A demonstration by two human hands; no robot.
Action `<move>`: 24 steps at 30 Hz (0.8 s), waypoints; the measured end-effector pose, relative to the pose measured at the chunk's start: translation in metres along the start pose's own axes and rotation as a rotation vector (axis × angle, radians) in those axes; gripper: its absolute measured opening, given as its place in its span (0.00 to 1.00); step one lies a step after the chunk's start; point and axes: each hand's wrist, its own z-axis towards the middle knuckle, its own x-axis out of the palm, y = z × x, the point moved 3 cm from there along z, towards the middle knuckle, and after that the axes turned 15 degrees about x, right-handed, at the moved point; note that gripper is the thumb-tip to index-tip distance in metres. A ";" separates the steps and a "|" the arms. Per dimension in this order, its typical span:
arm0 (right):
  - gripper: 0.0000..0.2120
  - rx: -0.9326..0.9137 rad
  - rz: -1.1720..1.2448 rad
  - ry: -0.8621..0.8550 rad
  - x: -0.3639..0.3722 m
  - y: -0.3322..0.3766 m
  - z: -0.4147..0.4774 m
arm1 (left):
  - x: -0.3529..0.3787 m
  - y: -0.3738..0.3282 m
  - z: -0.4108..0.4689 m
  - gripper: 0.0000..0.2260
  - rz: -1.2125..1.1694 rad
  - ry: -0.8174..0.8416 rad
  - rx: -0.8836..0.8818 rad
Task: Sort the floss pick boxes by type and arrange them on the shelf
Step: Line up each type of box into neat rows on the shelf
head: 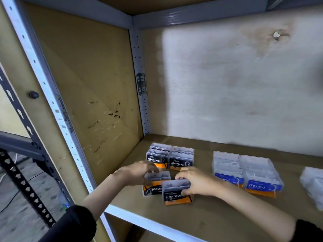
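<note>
Two hands work at the front of the shelf [218, 212], each closed on a clear box with a black and orange label. Nearest, the right hand [195, 182] grips the front Charcoal box [176, 193] from its right side, fingers curled over the top edge; that box stands with its label upright. Just beside it to the left, and touching it, the upside-down Charcoal box [154, 183] is held by the left hand [138, 172], fingers over its top. Behind both, near the back-left corner, four more Charcoal boxes [170, 158] sit in a tight two-by-two block. To the right, apart from them, two rows of Round boxes [244, 173] with blue labels run front to back. A blurred clear box [312, 186] lies at the right edge.
</note>
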 end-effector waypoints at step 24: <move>0.17 0.208 0.049 -0.013 -0.007 -0.026 0.011 | -0.032 -0.011 0.024 0.19 -0.101 -0.088 -0.098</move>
